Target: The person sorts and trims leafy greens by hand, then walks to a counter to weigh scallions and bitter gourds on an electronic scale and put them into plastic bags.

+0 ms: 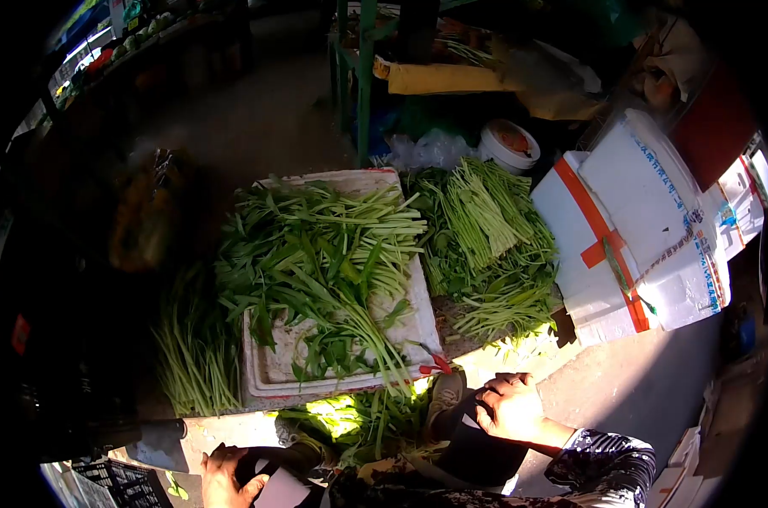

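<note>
My left hand (224, 477) rests on my left knee at the bottom of the view, thumb apart from the fingers, holding nothing. On my right knee lies my right hand (512, 410), its fingers bent loosely over the knee with nothing visible in them. In front of both hands is a white foam tray (269, 381), where long-stemmed leafy greens that look like water spinach (316, 254) are heaped. A small red-handled tool (435, 364), apparently scissors, sits at the tray's near right corner, closest to my right hand.
Trimmed green stems (481, 212) are stacked right of the tray; another bunch (193, 356) lies left. White foam boxes (638, 229) with orange tape stand at right. Behind are a white tub (509, 146) and a green metal post (365, 85). Loose leaves (367, 423) lie between my feet.
</note>
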Demonstrator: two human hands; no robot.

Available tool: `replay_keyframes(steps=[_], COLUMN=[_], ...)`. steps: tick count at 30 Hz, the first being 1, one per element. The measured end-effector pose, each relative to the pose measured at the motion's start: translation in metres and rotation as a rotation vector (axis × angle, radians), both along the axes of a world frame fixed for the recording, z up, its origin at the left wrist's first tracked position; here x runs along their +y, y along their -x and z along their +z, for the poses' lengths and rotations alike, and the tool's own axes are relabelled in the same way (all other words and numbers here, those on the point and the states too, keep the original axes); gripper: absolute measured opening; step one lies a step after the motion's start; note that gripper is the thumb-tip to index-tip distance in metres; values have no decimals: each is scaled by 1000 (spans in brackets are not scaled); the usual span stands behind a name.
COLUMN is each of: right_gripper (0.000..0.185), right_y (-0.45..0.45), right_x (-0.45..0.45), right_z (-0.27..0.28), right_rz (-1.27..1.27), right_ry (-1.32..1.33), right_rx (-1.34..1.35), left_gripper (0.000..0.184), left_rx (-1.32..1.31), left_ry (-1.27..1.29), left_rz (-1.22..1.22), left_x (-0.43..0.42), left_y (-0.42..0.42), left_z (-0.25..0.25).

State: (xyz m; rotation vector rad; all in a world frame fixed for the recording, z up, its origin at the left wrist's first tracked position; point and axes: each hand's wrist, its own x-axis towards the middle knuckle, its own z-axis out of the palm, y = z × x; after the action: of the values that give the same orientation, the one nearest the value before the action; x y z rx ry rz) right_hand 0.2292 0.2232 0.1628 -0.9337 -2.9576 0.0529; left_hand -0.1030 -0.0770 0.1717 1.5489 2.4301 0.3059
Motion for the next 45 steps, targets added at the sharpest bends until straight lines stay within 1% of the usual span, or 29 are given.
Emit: replay_keyframes(steps=[2,4,6,8,11,14,16,18,19,20,22,25,26,27,28,29,30,31,32,33,34,35,36,37,38,39,42,44,45], right_gripper=[17,14,11,10,9,9,10,18,17,17,20,24,25,24,29,32,30,22,24,25,26,26,26,26,25,24,23,25,25], right_y=[6,1,12,33,40,34,36,38,44,50,52,64,73,85,87,85,88,117,122,135,161,193,225,249,260,287,313,338,359], right_x=[9,16,21,31,51,68,77,83,85,86,81,66,55,41,25,8,-19,-41,-44,-50,-52,-50,-44,-36,-21,-17,20,32,36], right_z=[2,-14,-9,6,15,3,2,1,8,16,17,17,28,38,41,49,53,89,98,103,114,141,182,206,190,237,259,266,284], right_rz=[50,105,110,89,25,37,23,15,-28,-74,-60,-117,-140,-152,-173,-84,38,-29,60,10,-39,-24,-36,-43,-20,-223,-315,-488,-490], right_ry=[105,185,203,227,354,468,507,598,636,672,646,508,441,357,362,447,360,440,738,844,953,925,928,933,744,822,742,671,676], right_rx=[-96,59,13,-77,-178,-315,-285,-308,-347,-387,-337,-485,-537,-698,-716,-538,-421,-615,-396,-418,-431,-394,-250,-110,41,105,169,154,151], left_gripper=[33,24,23,28,13,14,16,27,23,26,27,26,27,33,40,45,50,51,52,53,55,54,53,51,50,50,34,43,44], left_rx=[254,156,181,80,41,-33,-60,-116,-110,-121,-128,-107,-82,-207,-336,-377,-410,-447,-451,-392,-363,-475,-585,-853,-1129,-1113,-910,-713,-744], left_ry=[-37,-28,66,133,-29,-24,-5,147,86,144,215,382,461,621,764,644,517,424,333,240,197,218,239,309,383,374,595,536,475], left_rz=[24,32,84,161,174,218,219,217,210,204,246,394,485,585,673,704,721,625,399,135,-24,-3,23,70,116,120,512,271,437], left_x=[41,36,53,59,69,76,77,63,61,59,56,47,51,53,64,62,48,27,-7,-33,-54,-64,-73,-86,-98,-108,-134,-125,-116], left_y=[-33,-17,-9,2,21,38,43,55,53,53,48,42,37,31,28,19,9,0,-15,-23,-19,6,32,49,65,83,139,184,200], left_z=[25,8,3,-9,-24,-24,-21,-34,-37,-37,-36,-42,-25,-4,19,38,50,29,-20,-63,-71,-57,-41,-27,-14,-4,20,10,23])
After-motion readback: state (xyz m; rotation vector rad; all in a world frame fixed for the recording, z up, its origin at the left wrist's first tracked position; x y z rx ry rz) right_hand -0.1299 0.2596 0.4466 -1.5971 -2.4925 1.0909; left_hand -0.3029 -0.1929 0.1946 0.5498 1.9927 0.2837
